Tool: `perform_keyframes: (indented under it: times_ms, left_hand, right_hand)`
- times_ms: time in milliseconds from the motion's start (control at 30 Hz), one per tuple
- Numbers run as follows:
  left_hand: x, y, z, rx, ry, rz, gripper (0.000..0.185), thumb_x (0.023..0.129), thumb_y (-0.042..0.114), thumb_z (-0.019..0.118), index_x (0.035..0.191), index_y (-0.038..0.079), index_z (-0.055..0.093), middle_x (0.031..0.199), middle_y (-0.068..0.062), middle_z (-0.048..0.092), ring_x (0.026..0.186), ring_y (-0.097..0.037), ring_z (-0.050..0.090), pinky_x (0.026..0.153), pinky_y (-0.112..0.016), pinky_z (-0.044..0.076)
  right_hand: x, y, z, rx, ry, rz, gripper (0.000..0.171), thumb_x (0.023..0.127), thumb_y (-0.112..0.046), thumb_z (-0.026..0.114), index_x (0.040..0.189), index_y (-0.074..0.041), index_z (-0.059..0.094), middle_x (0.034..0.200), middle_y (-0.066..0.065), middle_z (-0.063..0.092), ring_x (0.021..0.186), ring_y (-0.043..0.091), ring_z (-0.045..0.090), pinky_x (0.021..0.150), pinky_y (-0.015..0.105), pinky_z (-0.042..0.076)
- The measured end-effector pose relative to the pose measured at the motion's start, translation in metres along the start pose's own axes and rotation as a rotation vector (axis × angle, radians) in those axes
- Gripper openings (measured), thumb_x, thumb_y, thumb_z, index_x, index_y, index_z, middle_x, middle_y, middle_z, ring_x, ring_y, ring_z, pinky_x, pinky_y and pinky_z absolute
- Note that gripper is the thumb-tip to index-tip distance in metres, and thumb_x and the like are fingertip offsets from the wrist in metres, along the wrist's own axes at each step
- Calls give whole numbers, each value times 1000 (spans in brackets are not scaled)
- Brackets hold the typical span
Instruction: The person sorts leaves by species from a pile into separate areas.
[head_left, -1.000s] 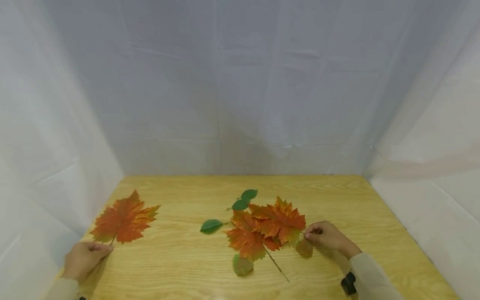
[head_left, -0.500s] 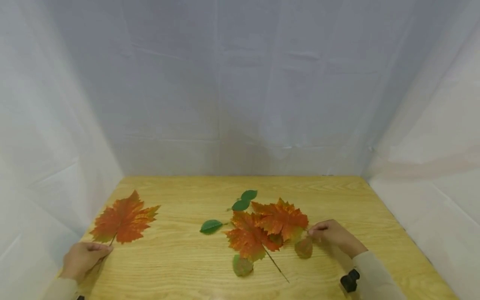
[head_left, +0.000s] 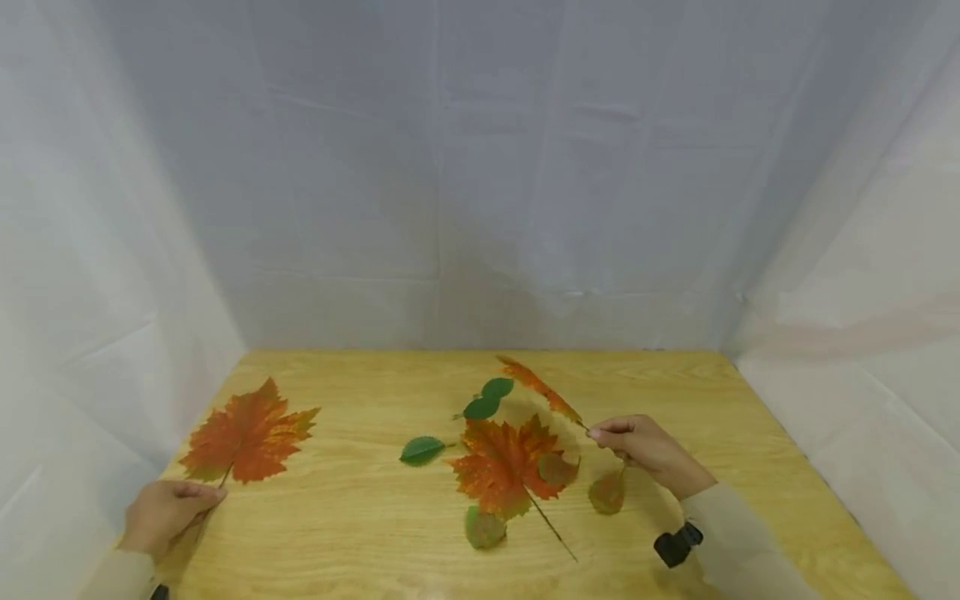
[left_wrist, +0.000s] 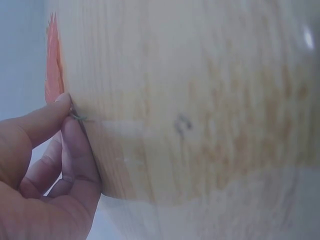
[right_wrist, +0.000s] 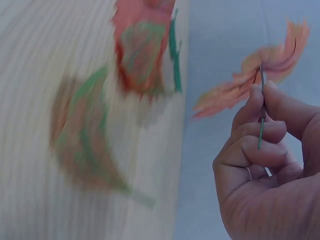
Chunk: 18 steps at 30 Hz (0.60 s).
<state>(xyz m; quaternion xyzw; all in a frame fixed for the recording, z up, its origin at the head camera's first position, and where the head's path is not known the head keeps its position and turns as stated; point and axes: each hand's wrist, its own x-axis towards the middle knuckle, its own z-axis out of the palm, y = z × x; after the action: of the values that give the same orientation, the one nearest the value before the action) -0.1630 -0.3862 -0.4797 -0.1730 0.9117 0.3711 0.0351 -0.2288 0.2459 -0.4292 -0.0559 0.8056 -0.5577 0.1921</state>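
The right hand (head_left: 652, 450) pinches the thin stem of a raised orange leaf (head_left: 542, 387) between thumb and fingertips, above the right half of the wooden table (head_left: 337, 533). That leaf is tilted nearly edge-on to the head camera, so most of its face is hidden; in the right wrist view it is soft and blurred, with a short green stem end showing below the grip. The left hand (head_left: 168, 512) holds the stem of a 2nd orange leaf (head_left: 249, 437) between thumb and fingers near the table's left edge. In the left wrist view this leaf is only a narrow sliver, its base covered by the fingertips, and the hand is cut off by the frame.

Near the middle lies a 3rd orange leaf (head_left: 498, 467), its long stem pointing toward the person, its right side partly covered by a small brownish leaf (head_left: 558, 469). A reddish-green leaf (head_left: 607, 493) lies below the right hand; its stem runs up close to the fingers, and I cannot tell whether they touch. A mottled leaf (head_left: 484, 530) sits at the orange leaf's lower edge. 3 green leaves (head_left: 422, 451) lie to its left and above, 2 overlapping.
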Motion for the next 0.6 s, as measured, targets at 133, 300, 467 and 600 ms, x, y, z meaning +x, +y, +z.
perform_keyframes:
  times_ms: [133,300,467,600]
  left_hand:
    - [1,-2,-1,-43,-3,-26,34,81,31,76,85,-2,75,75,0,71,63,-5,59,74,-41,51]
    - [4,-6,-1,-75,-19,-58,37,79,35,78,88,-1,76,79,-2,72,63,-5,60,72,-42,54]
    - [7,-8,2,-154,-11,-84,39,76,34,80,89,-3,76,78,0,72,61,-4,63,62,-31,56]
    - [8,-10,2,-187,-8,-90,39,76,32,81,90,-3,75,77,3,71,61,-3,63,59,-27,56]
  right_hand:
    - [19,-19,31,58,-23,-15,40,93,-26,65,121,3,62,85,2,58,58,9,40,52,25,34]
    - [47,-41,84,105,-83,-43,35,90,-26,68,114,0,67,79,1,60,60,11,45,56,27,39]
    - [73,-61,146,216,-107,-54,26,89,-22,69,107,-2,69,79,2,62,62,12,48,57,28,41]
    - [91,-71,195,325,-104,-44,24,89,-20,70,105,-2,70,84,5,64,63,11,51,57,25,42]
